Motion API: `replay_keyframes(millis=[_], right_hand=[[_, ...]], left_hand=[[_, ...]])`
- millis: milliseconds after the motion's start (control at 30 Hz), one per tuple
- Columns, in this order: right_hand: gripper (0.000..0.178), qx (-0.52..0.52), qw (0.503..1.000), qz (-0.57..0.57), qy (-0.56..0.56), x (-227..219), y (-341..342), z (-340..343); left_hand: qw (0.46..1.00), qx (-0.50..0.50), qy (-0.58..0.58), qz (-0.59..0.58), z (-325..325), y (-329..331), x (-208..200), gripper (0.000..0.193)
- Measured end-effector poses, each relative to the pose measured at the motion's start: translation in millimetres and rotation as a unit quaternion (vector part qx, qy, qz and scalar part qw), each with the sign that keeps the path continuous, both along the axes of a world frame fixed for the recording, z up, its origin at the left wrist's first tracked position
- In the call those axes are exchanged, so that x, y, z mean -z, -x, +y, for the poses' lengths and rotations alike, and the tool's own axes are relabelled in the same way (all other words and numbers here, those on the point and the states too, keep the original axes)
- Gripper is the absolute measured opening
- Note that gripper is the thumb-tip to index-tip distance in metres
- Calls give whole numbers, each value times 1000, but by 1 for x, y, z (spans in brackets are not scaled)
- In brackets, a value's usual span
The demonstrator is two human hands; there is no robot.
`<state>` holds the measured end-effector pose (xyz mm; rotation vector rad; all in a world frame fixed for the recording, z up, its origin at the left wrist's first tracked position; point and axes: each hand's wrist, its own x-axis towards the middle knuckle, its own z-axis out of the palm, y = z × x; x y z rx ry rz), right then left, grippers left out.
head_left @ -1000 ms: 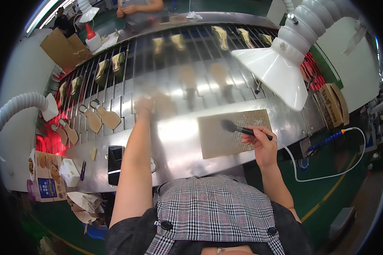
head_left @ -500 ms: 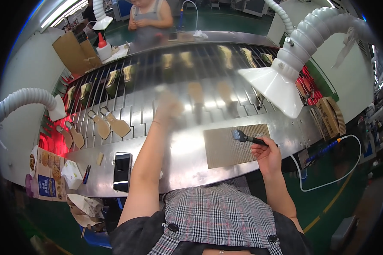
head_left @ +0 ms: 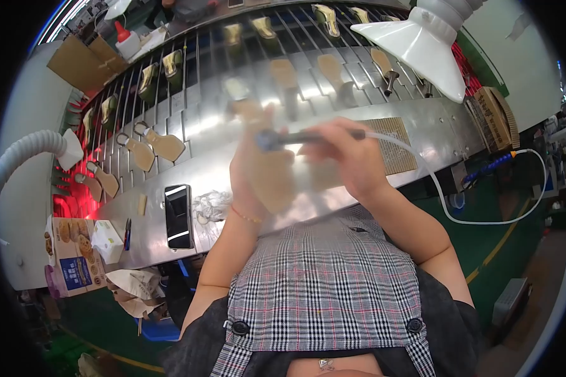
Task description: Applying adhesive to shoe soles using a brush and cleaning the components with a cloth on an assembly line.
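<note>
My left hand (head_left: pixel 246 179) holds up a beige shoe sole (head_left: pixel 275 185), blurred by motion, in front of my body. My right hand (head_left: pixel 352 157) is closed around the black handle of a brush (head_left: pixel 295 136); a thin white tube (head_left: pixel 415 154) runs from the handle's end. The brush's bluish head lies over the middle of the sole in the picture; whether it touches is too blurred to tell. Partly behind my right hand, a ribbed cardboard sheet (head_left: pixel 396 141) lies on the metal table (head_left: pixel 151 235).
More beige soles (head_left: pixel 166 144) lie in pairs on the slatted conveyor (head_left: pixel 198 135), with dark green shoe parts (head_left: pixel 173 63) farther back. A phone (head_left: pixel 178 217) and crumpled clear plastic (head_left: pixel 211 206) are left of my arm. A white hood (head_left: pixel 415 44) hangs at the upper right.
My left hand has come back from the conveyor and now holds a sole. My right hand has carried the brush left from over the cardboard to the sole. The view has tilted down.
</note>
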<state>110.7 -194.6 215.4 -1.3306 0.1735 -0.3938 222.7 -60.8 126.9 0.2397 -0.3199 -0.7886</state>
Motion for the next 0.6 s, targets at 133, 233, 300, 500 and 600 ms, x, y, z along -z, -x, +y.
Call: replay_keyframes(millis=[133,233,300,500,600], right_hand=[[14,79,959,-122,243,-11,16,27],[20,87,764,-268,581,-19,33,38],[25,70,765,-326,551,-20,35,48],[27,27,763,-339,549,-21,40,48],[27,-38,774,-355,522,-31,51,56]], left_hand=[[967,-124,-153,-160,10,30,-29,52],[835,-294,-270,-378,12,39,-40,50],[982,-164,-18,-88,14,35,-41,48],[968,-213,42,-129,17,23,-48,47],[969,-188,133,-91,21,20,-48,47]])
